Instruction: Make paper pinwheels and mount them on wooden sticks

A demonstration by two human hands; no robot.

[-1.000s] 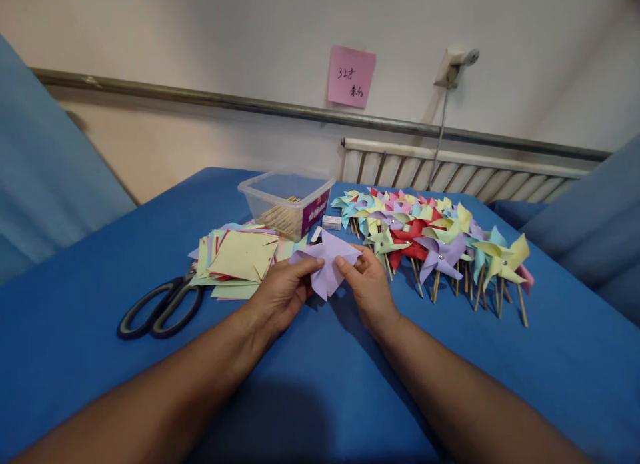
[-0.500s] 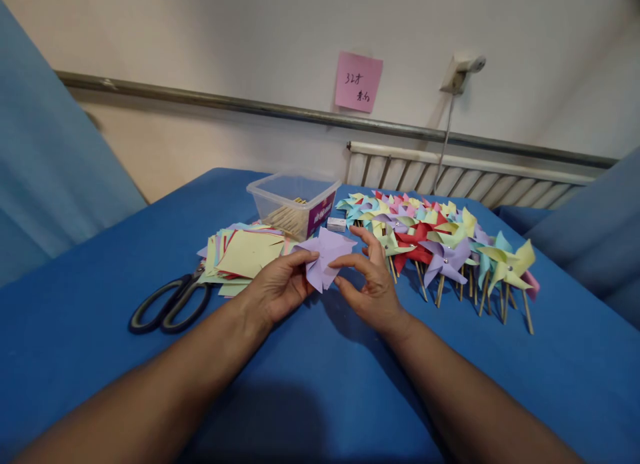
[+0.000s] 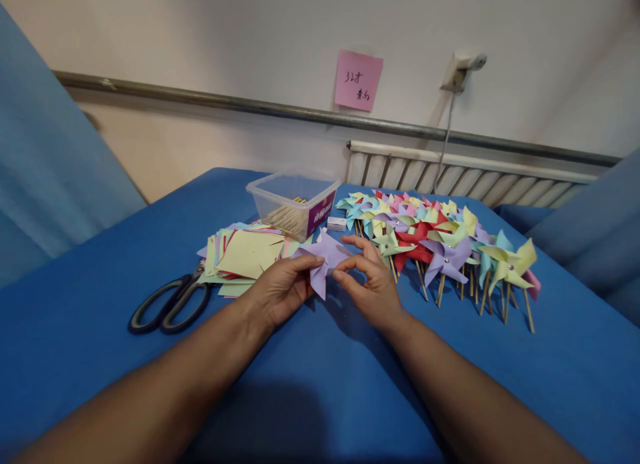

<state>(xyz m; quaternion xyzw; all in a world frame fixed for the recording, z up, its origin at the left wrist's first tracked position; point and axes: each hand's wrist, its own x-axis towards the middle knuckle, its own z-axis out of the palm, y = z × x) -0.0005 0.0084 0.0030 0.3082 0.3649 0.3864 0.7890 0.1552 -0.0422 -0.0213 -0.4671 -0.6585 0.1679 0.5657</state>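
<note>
A purple paper pinwheel (image 3: 324,261) with folded, pointed blades is held above the blue-covered table. My left hand (image 3: 285,287) is closed on it, the thumb pressed near its centre. At its right edge my right hand (image 3: 373,281) pinches a blade between thumb and forefinger, the other fingers curled above. No stick shows on this pinwheel. Just left of my left hand lies a stack of coloured paper squares (image 3: 250,253), a pale yellow one with slits on top. Scissors (image 3: 173,304) with dark handles lie beside the stack, their blades partly hidden under it.
Behind my hands stands a clear plastic box (image 3: 280,196) holding thin wooden sticks (image 3: 287,219). A small white box (image 3: 337,223) sits beside it. Many finished pinwheels (image 3: 447,259) on sticks fill the right side. A wall rail (image 3: 240,105) and a radiator (image 3: 420,171) are behind the table (image 3: 280,384).
My right thumb and forefinger have closed on a blade of the purple pinwheel. The pinwheel has turned and its blades look more folded. My left hand keeps its hold.
</note>
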